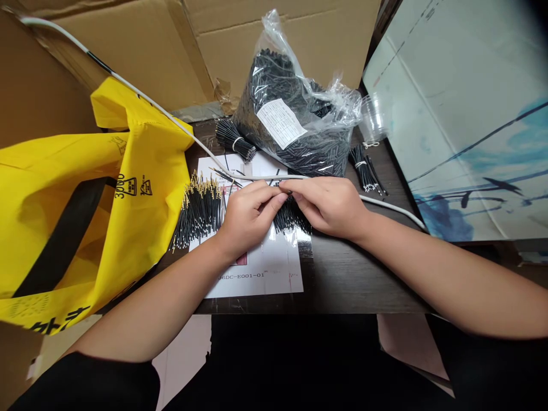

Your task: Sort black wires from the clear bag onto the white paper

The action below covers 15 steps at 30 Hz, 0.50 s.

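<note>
My left hand (252, 214) and my right hand (331, 206) meet over a printed white sheet (278, 279), both closed in a pinch. A small black piece (289, 193) shows between the fingertips; most of it is covered, and its kind cannot be made out. Left of my left hand lies a large pile of short black wires (199, 208) with gold-coloured ends. Another pile of short black wires (286, 217) lies on the sheet, partly under my right hand. A few loose wires (226, 177) rest above my left hand.
Behind my hands stands a clear bag (295, 114) filled with small black pieces, flanked by tied wire bundles (235, 140) (363, 168). A white cable (171, 117) crosses the dark table (359, 279). A yellow bag (149, 222) is at left, plastic cups (374, 117) at right, cardboard (282, 40) behind.
</note>
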### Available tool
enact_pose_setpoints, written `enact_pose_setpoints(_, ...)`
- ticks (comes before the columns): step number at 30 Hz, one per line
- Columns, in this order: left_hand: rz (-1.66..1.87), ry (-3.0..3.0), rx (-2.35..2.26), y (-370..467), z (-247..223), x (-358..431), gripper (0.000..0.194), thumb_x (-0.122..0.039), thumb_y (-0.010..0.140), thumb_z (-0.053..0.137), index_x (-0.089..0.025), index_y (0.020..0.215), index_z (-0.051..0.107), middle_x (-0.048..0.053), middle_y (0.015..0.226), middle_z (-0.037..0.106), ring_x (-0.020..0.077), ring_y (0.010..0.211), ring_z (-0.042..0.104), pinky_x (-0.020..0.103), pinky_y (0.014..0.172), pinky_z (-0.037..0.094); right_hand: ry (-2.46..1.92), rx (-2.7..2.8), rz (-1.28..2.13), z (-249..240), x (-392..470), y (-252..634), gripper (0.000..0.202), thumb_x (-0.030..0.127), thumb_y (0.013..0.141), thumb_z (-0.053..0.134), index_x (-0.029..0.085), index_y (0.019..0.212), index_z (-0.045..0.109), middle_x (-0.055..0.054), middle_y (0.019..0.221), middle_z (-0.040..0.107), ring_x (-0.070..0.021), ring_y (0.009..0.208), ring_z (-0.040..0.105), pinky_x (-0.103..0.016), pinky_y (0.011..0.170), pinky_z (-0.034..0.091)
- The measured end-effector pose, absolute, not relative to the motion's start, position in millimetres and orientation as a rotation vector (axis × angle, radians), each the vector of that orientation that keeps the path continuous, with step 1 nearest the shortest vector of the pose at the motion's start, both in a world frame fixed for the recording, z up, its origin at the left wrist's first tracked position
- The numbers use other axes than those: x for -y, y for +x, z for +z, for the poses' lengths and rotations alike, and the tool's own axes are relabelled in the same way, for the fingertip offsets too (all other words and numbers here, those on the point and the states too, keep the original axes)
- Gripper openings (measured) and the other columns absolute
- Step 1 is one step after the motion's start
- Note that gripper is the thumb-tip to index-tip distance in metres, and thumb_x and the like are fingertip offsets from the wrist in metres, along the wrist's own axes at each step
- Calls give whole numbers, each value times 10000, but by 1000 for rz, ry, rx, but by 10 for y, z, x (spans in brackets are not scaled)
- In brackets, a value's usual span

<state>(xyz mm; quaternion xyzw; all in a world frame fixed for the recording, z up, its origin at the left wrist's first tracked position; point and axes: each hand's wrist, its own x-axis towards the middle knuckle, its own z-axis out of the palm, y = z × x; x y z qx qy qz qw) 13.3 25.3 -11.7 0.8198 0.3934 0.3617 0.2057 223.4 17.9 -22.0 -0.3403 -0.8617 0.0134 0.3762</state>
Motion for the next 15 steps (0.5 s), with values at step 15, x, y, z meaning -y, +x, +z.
enact_pose_setpoints(15,993,2273,-1006,145,-101,-267,248,-264,1002,550,-163,851,718,34,752,686,136,717,624,266,695,497,-865,2234,-23,-251,-193,2234,307,184,1011,498,170,1275,652,-50,1094,776,-150,918,733,-264,831,565)
